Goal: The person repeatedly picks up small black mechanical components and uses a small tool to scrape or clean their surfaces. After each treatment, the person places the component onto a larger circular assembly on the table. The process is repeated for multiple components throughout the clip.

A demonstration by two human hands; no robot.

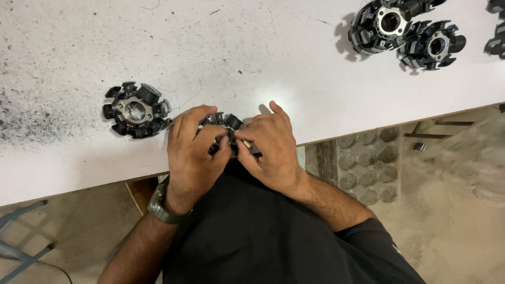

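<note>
While gripped in both hands at desk edge: black coil ring | left hand fingers closed around ring | right hand fingers pinching small pale piece | keep ring steady, turn slowly | spare ring just left.

Worktop: you had a white surface, speckled black at its left.
Floor: you stood over dusty, sandy ground.
Light: even, soft shadows.
</note>
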